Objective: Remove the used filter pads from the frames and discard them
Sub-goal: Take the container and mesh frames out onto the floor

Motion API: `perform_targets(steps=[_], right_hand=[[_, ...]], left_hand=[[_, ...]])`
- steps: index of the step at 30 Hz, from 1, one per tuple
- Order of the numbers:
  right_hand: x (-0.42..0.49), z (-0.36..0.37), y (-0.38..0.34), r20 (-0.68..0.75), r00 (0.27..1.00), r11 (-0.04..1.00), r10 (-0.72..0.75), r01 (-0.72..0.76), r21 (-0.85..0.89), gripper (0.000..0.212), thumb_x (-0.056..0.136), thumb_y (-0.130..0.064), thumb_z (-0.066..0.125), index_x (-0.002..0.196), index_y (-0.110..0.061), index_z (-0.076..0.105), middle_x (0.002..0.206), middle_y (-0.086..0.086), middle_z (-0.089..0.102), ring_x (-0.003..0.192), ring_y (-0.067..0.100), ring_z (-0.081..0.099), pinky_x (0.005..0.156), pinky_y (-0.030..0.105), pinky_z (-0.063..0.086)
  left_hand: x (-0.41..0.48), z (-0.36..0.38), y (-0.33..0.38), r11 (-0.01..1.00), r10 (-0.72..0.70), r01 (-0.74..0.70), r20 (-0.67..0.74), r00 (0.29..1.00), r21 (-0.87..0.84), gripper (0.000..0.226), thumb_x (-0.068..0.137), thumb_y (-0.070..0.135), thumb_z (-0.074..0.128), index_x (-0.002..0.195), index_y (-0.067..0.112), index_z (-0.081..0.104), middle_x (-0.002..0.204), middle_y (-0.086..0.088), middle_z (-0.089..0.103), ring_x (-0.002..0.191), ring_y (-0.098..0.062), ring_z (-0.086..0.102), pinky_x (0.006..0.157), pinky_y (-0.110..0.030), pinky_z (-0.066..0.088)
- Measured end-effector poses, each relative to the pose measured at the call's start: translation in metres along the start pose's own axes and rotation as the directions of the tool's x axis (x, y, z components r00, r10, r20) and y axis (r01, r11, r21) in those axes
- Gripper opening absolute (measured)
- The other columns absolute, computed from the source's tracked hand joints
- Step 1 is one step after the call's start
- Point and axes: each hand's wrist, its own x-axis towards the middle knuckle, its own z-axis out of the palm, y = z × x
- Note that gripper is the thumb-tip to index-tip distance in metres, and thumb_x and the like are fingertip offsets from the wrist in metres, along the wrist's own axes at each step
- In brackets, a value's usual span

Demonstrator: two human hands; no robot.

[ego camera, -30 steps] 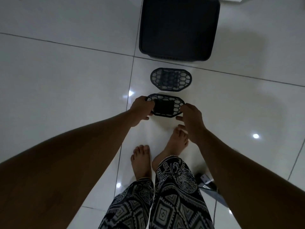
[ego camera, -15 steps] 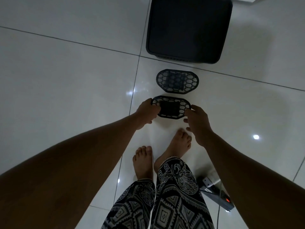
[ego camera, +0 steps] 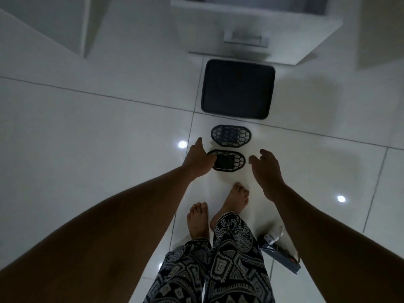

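Two black oval mesh frames lie on the white tiled floor in front of my bare feet. The near frame (ego camera: 231, 161) carries a dark square filter pad (ego camera: 223, 161) in its middle. The far frame (ego camera: 231, 136) lies just beyond it with a pad showing behind its mesh. My left hand (ego camera: 196, 159) overlaps the near frame's left end with one finger stretched straight out; I cannot see a grip. My right hand (ego camera: 265, 169) hovers right of that frame, fingers relaxed, apart from it. A black square bin (ego camera: 238, 88) stands beyond the frames.
A white cabinet with a handle (ego camera: 246, 40) rises behind the bin. A power strip (ego camera: 282, 256) with a red light and a white plug (ego camera: 273, 235) lies on the floor right of my feet (ego camera: 218, 211). Ceiling lights reflect on the tiles.
Both hands were holding the near frame's ends; my right hand has let go and drawn back to the right. My left hand's fingers have straightened. The view has risen and widened.
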Motion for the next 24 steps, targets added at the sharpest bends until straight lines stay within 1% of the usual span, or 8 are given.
perform_targets(steps=[3, 7, 8, 11, 14, 18, 22, 24], right_hand=[[-0.060, -0.034, -0.048, -0.022, 0.998, 0.998, -0.057, 0.057, 0.022, 0.060, 0.093, -0.025, 0.056, 0.149, -0.016, 0.036, 0.153, 0.011, 0.038, 0.134, 0.027, 0.043, 0.109, 0.043, 0.040], [-0.156, -0.086, -0.115, -0.060, 0.993, 0.989, -0.103, 0.109, 0.101, 0.059, 0.090, -0.027, 0.058, 0.146, -0.016, 0.043, 0.148, 0.009, 0.045, 0.129, 0.027, 0.049, 0.108, 0.043, 0.042], [-0.187, -0.105, -0.132, -0.082, 0.990, 0.985, -0.118, 0.127, 0.119, 0.060, 0.088, -0.029, 0.059, 0.144, -0.016, 0.044, 0.146, 0.009, 0.047, 0.127, 0.028, 0.052, 0.107, 0.045, 0.044], [-0.255, -0.144, -0.173, -0.121, 0.970, 0.966, -0.212, 0.226, 0.122, 0.057, 0.089, -0.028, 0.057, 0.143, -0.012, 0.045, 0.148, 0.009, 0.045, 0.118, 0.027, 0.056, 0.104, 0.048, 0.047], [-0.329, -0.181, -0.212, -0.159, 0.935, 0.941, -0.316, 0.330, 0.076, 0.054, 0.094, -0.026, 0.058, 0.144, -0.012, 0.043, 0.149, 0.009, 0.045, 0.125, 0.027, 0.052, 0.106, 0.037, 0.043], [-0.409, -0.230, -0.247, -0.213, 0.864, 0.877, -0.457, 0.477, 0.056, 0.057, 0.092, -0.025, 0.060, 0.145, -0.013, 0.043, 0.146, 0.007, 0.047, 0.120, 0.022, 0.053, 0.094, 0.029, 0.043], [-0.458, -0.270, -0.268, -0.276, 0.803, 0.825, -0.527, 0.562, 0.060, 0.052, 0.093, -0.025, 0.059, 0.141, -0.012, 0.046, 0.142, 0.012, 0.050, 0.124, 0.029, 0.053, 0.098, 0.032, 0.043], [-0.480, -0.292, -0.273, -0.323, 0.770, 0.793, -0.550, 0.603, 0.085, 0.050, 0.094, -0.024, 0.059, 0.140, -0.011, 0.047, 0.139, 0.011, 0.052, 0.122, 0.028, 0.054, 0.103, 0.034, 0.043]], left_hand=[[-0.046, -0.031, 0.029, 0.996, 0.090, -0.090, 0.013, 0.996, 0.012, 0.078, 0.097, 0.022, 0.055, 0.158, 0.014, 0.008, 0.163, -0.010, 0.017, 0.149, -0.027, 0.020, 0.112, -0.032, 0.029], [-0.135, -0.089, 0.085, 0.975, 0.205, -0.201, -0.031, 0.978, 0.095, 0.078, 0.097, 0.025, 0.057, 0.158, 0.013, 0.009, 0.162, -0.013, 0.020, 0.146, -0.029, 0.026, 0.112, -0.033, 0.031], [-0.164, -0.104, 0.101, 0.965, 0.248, -0.246, -0.018, 0.968, 0.097, 0.076, 0.097, 0.024, 0.057, 0.157, 0.013, 0.011, 0.161, -0.014, 0.023, 0.144, -0.029, 0.031, 0.108, -0.031, 0.034], [-0.240, -0.137, 0.145, 0.924, 0.380, -0.375, -0.065, 0.923, 0.076, 0.063, 0.096, 0.014, 0.059, 0.151, 0.007, 0.027, 0.148, -0.017, 0.043, 0.121, -0.028, 0.051, 0.081, -0.014, 0.041], [-0.303, -0.162, 0.169, 0.899, 0.437, -0.430, -0.111, 0.893, 0.079, 0.069, 0.094, 0.013, 0.062, 0.152, 0.010, 0.026, 0.144, -0.016, 0.045, 0.130, -0.031, 0.048, 0.093, -0.025, 0.041], [-0.367, -0.186, 0.197, 0.832, 0.554, -0.540, -0.123, 0.823, 0.129, 0.080, 0.090, 0.022, 0.068, 0.155, 0.013, 0.021, 0.150, -0.016, 0.039, 0.136, -0.034, 0.043, 0.112, -0.047, 0.038], [-0.407, -0.205, 0.237, 0.762, 0.648, -0.635, -0.156, 0.746, 0.131, 0.093, 0.077, 0.038, 0.066, 0.155, 0.014, 0.022, 0.151, -0.016, 0.040, 0.135, -0.033, 0.044, 0.111, -0.047, 0.039], [-0.438, -0.209, 0.263, 0.713, 0.701, -0.688, -0.170, 0.693, 0.137, 0.086, 0.077, 0.031, 0.066, 0.152, 0.010, 0.029, 0.145, -0.014, 0.045, 0.130, -0.031, 0.048, 0.107, -0.038, 0.041]])
